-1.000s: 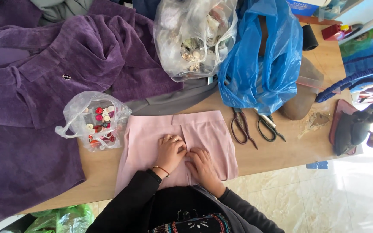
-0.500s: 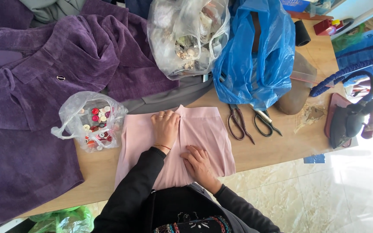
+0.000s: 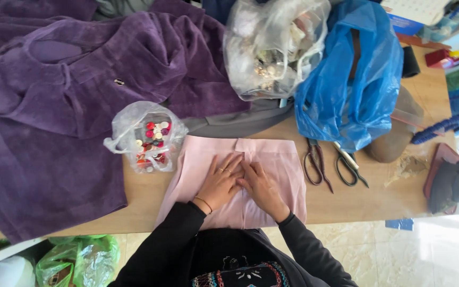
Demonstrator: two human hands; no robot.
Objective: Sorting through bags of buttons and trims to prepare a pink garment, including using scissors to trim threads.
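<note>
A pale pink garment (image 3: 272,159) lies flat on the wooden table (image 3: 378,202) in front of me. My left hand (image 3: 220,182) rests palm down on its middle, fingers spread toward the waistband. My right hand (image 3: 260,187) lies flat beside it, touching the left hand's fingertips, pressing the pink fabric. Neither hand grips anything. A small clear bag of red and white buttons (image 3: 147,137) sits just left of the garment.
A large purple velvet garment (image 3: 54,106) covers the left of the table. A clear bag of trinkets (image 3: 272,48) and a blue plastic bag (image 3: 351,85) stand behind. Two pairs of scissors (image 3: 333,159) lie right of the pink garment. A green bag (image 3: 75,260) sits below.
My left hand slid back from the waistband toward the garment's middle, and my right hand moved up to meet it. The view shifted slightly.
</note>
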